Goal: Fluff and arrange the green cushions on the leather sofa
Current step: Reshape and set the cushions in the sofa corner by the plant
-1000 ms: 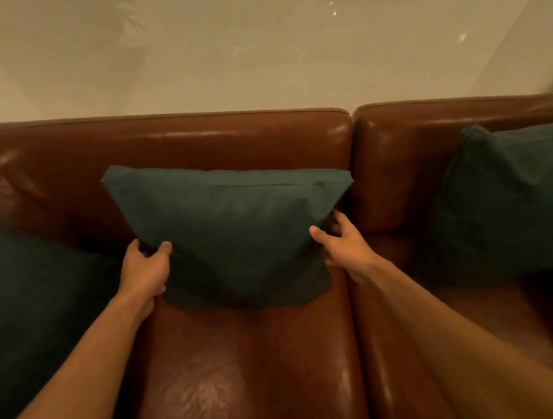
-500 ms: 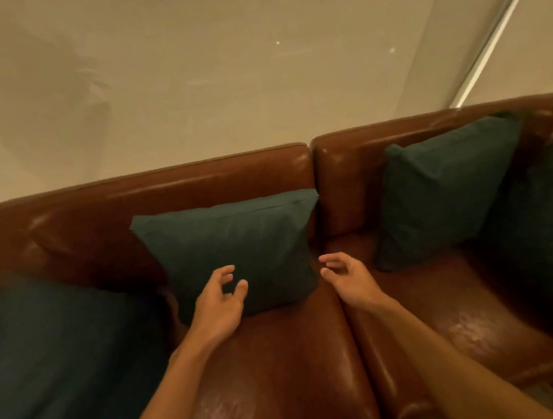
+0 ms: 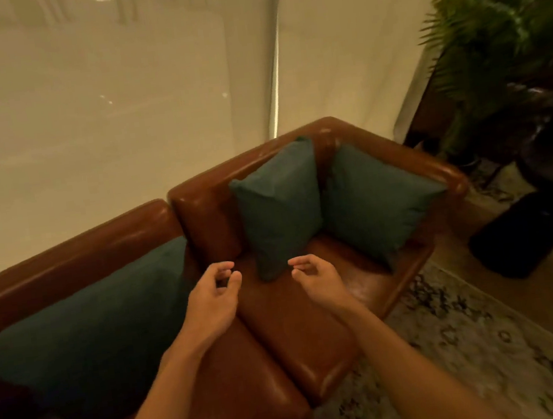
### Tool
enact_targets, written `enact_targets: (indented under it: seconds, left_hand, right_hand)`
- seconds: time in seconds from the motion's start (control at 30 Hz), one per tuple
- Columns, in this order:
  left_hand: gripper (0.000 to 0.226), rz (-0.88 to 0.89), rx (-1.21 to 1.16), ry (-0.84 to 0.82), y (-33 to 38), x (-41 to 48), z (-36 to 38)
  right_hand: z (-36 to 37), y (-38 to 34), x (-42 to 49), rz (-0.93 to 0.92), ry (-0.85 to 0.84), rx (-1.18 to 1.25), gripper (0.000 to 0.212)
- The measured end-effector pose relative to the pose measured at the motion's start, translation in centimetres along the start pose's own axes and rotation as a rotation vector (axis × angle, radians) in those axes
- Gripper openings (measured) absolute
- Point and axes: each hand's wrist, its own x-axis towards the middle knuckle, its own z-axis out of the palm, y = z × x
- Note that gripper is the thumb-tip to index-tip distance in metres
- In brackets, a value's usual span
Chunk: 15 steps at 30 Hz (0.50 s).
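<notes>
Sofa [image 3: 282,329]: two cushions upright at its right end, one [image 3: 278,205] against backrest, one [image 3: 374,205] against armrest; third cushion [image 3: 85,331] on left seat.

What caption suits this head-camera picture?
Two empty hands, left hand and right hand, reach toward green cushion on brown leather sofa.

support: brown leather sofa [image 3: 282,329], two seat sections, glossy | on it: green cushion [image 3: 280,209] upright against backrest at 12 o'clock | second green cushion [image 3: 376,203] leaning on armrest at 2 o'clock | third green cushion [image 3: 85,327] at 9 o'clock, seemingly propped on backrest | under sofa: patterned rug [image 3: 474,352] at 4 o'clock
</notes>
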Motion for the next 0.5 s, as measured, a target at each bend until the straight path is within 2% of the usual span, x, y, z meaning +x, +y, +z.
enact_targets:
  seconds: [0.27,0.5]
  left_hand:
    - [0.028,0.065,0.059,-0.194,3.8,1.9,7.8]
    - [0.025,0.066,0.087,-0.206,8.0,5.2,17.2]
  right_hand:
    - [-9.0,3.5,1.3,0.054,0.131,0.030,0.017]
    - [-18.3,7.4,5.7,0.064,0.144,0.067,0.017]
